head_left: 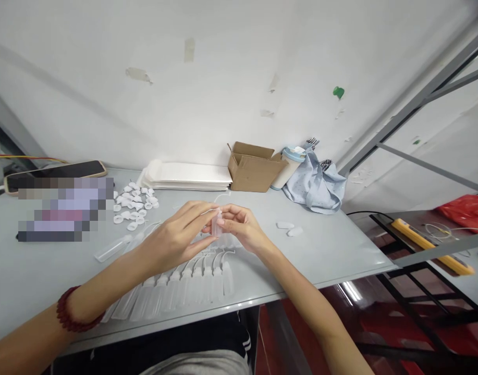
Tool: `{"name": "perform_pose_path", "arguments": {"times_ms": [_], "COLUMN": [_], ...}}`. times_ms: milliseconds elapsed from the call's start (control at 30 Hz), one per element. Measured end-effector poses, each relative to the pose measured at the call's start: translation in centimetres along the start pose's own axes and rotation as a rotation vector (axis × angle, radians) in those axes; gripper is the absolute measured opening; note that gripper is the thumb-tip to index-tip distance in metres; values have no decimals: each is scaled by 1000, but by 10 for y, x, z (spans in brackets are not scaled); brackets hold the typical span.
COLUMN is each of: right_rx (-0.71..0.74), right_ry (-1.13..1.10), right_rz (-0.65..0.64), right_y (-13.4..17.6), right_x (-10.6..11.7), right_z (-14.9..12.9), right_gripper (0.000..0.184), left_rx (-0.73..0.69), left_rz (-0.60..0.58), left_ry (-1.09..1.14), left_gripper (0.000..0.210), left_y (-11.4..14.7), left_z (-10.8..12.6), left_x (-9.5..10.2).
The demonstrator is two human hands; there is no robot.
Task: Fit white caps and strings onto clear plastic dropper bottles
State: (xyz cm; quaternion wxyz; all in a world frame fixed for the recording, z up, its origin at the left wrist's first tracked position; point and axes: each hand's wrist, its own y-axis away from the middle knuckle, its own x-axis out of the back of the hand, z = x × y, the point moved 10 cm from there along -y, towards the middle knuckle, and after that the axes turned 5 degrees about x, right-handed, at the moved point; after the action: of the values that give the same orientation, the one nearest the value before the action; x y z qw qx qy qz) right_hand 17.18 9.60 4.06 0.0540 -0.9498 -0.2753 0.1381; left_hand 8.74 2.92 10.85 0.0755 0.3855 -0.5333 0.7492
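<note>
A small translucent plastic bottle (215, 227) is held up over the table between my two hands. My left hand (182, 229) closes on its left side, thumb below and fingers across the top. From the right, my right hand (241, 225) pinches it near the top between thumb and fingers. A thin curved tube (222, 197) shows just behind the fingertips; whether it joins this bottle I cannot tell. Below my hands lies a row of similar bottles (184, 289) with thin bent spouts, partly covered by my left forearm. Another such bottle (112, 249) rests left of that forearm.
Loose white caps (133, 203) lie left of my hands, two white pieces (285, 225) to the right. Along the wall stand flat white packs (192, 174), an open cardboard box (254, 169), a cup (287, 166) and blue cloth (317, 182). A phone (59, 173) lies far left.
</note>
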Motion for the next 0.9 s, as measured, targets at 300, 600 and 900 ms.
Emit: {"name": "perform_pose_path", "arguments": {"times_ms": [300,600,900], "right_rx": [-150,-72,-118], "right_ry": [248,454,634], "right_rz": [-268,48,195], "right_y": [5,2,9], "right_x": [28,101,137], "right_z": [-9,-28,-32], "right_gripper": [24,15,8], "left_rx": [77,226,251], "left_rz": [-265,-644,-665], "left_ry": [167,163,114], "left_gripper": [34,25,18], "left_y": [-4,16,24], "left_z": [22,54,52], "left_x": [-19,-83,-95]}}
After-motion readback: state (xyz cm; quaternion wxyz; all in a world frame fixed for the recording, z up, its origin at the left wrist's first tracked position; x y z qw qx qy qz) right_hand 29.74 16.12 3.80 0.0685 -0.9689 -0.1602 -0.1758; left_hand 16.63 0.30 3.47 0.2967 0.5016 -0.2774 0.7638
